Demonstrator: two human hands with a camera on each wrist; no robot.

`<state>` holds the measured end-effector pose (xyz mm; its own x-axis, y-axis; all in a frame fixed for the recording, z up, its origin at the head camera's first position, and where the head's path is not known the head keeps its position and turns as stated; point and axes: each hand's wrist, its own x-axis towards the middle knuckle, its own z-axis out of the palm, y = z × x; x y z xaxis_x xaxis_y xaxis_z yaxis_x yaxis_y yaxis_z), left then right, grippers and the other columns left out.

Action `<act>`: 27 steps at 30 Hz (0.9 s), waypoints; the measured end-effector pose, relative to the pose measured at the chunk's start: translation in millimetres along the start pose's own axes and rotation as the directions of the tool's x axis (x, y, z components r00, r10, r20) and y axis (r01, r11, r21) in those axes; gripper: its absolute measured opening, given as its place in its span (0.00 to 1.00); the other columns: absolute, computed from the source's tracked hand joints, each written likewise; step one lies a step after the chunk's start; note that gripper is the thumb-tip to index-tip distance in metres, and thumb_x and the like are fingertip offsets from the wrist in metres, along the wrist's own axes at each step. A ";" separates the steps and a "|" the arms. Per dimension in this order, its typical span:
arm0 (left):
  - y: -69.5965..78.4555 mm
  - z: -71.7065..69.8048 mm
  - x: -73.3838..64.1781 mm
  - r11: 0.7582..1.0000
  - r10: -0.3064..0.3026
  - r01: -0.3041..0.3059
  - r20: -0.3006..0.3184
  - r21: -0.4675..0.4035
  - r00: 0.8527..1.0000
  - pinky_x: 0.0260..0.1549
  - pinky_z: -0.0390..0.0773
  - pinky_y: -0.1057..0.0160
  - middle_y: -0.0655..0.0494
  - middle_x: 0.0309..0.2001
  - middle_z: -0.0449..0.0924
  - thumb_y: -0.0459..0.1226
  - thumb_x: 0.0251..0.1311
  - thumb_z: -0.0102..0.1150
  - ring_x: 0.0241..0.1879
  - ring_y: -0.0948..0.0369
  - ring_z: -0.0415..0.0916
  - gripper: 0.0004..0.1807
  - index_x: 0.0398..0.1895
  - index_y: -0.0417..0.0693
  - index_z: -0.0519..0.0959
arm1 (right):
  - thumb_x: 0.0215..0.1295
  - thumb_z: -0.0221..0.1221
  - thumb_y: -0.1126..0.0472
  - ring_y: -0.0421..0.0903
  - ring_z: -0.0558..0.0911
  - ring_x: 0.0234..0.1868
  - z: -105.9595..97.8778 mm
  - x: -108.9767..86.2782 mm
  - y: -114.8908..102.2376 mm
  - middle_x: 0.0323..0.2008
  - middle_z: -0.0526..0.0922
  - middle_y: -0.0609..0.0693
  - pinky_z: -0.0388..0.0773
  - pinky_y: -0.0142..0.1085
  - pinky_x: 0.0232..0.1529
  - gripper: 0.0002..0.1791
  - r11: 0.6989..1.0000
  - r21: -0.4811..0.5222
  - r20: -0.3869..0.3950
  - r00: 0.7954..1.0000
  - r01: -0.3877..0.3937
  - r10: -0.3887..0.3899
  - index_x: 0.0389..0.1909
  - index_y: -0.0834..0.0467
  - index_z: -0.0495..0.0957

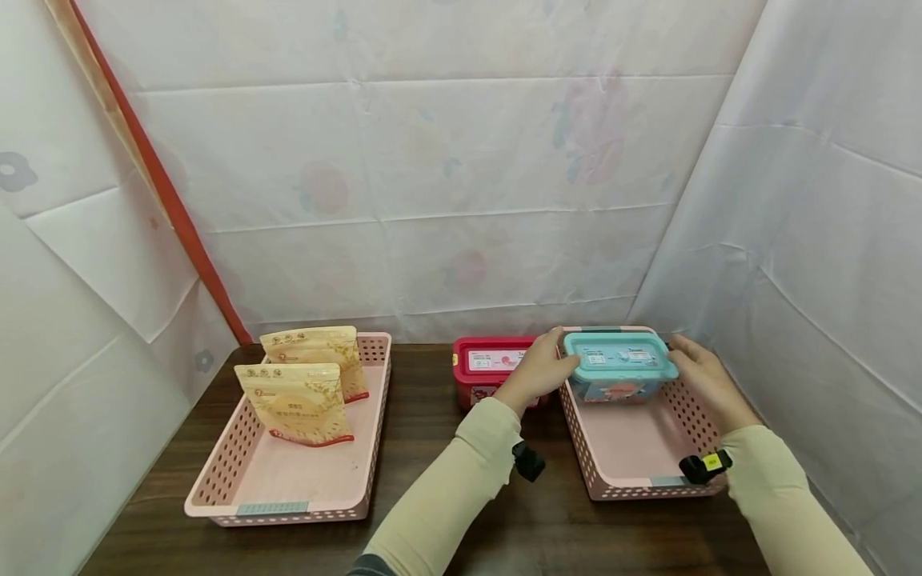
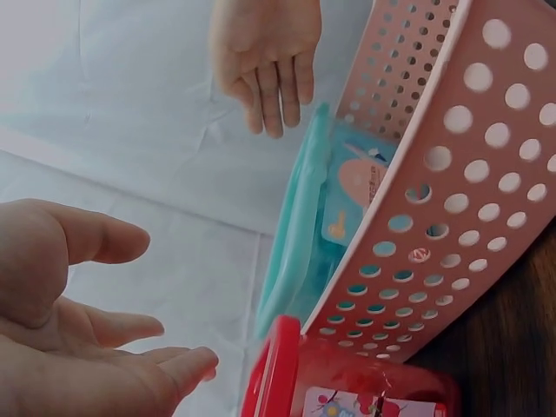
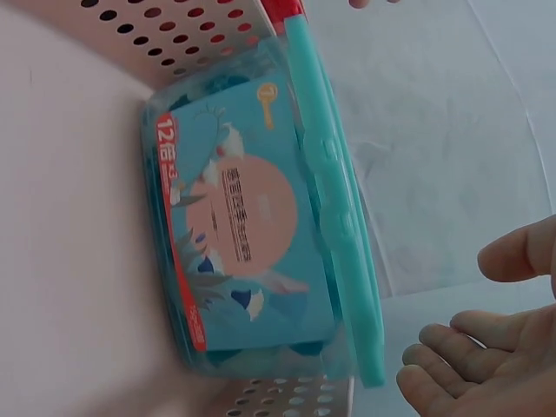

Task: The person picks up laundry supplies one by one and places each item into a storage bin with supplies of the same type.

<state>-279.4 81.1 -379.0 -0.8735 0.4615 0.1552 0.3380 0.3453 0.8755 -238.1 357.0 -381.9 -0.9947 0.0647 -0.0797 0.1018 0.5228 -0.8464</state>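
Note:
A teal lidded plastic box (image 1: 619, 364) with a printed label sits upright at the far end of the right pink basket (image 1: 587, 460). To its left, just outside that basket, stands a similar red lidded box (image 1: 471, 376). My left hand (image 1: 542, 370) is above the red box, near the left end of the teal one; in the left wrist view its fingers are spread and hold nothing. Beyond the teal box's right end is my right hand (image 1: 709, 388). In the right wrist view, its loosely bent fingers (image 3: 460, 365) are apart from the teal lid (image 3: 339, 217).
On the left, another pink basket (image 1: 324, 480) holds two yellow pouches (image 1: 298, 404) standing upright, one behind the other. Both baskets rest on a dark wooden table (image 1: 418, 424). White patterned cloth (image 1: 432, 160) hangs behind and at both sides.

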 end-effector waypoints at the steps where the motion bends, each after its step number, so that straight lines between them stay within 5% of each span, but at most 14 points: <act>1: -0.5 -1.3 -0.9 1.000 -0.017 0.017 -0.001 0.010 1.000 0.55 0.75 0.58 0.42 0.60 0.74 0.41 0.70 0.55 0.54 0.58 0.73 0.29 0.69 0.37 0.67 | 0.79 0.36 0.40 0.70 0.39 0.76 0.8 0.4 -0.4 0.78 0.37 0.67 0.43 0.68 0.70 0.42 1.000 -0.009 0.001 1.000 0.008 -0.008 0.79 0.62 0.34; 5: -3.0 -5.3 -3.3 0.996 -0.087 0.087 0.009 0.017 0.996 0.70 0.61 0.51 0.45 0.74 0.60 0.44 0.71 0.54 0.72 0.54 0.58 0.36 0.78 0.43 0.57 | 0.80 0.37 0.41 0.70 0.42 0.75 6.8 1.3 -4.3 0.78 0.41 0.67 0.47 0.68 0.69 0.42 0.999 -0.023 0.017 0.999 0.038 -0.038 0.80 0.62 0.36; 20: -18.4 -51.5 -14.9 0.990 -0.132 0.134 -0.050 0.051 0.990 0.68 0.62 0.47 0.44 0.72 0.63 0.42 0.72 0.54 0.72 0.49 0.59 0.33 0.77 0.43 0.60 | 0.81 0.45 0.49 0.69 0.55 0.73 44.8 6.7 -32.0 0.74 0.53 0.70 0.57 0.65 0.67 0.38 0.977 -0.034 0.106 0.972 0.212 -0.208 0.79 0.66 0.44; 27: -28.2 -71.8 -21.2 0.983 -0.164 0.169 -0.070 0.066 0.984 0.68 0.61 0.44 0.44 0.74 0.61 0.43 0.73 0.54 0.72 0.47 0.58 0.33 0.77 0.43 0.59 | 0.81 0.47 0.54 0.68 0.62 0.70 62.4 12.3 -43.3 0.72 0.59 0.69 0.63 0.63 0.65 0.35 0.972 -0.047 0.145 0.964 0.231 -0.222 0.79 0.65 0.47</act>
<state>-295.6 2.9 -374.2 -0.9395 0.3400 0.0410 0.2080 0.4715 0.8570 -255.6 282.2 -379.1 -0.9836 -0.1772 0.0345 -0.1300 0.5628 -0.8163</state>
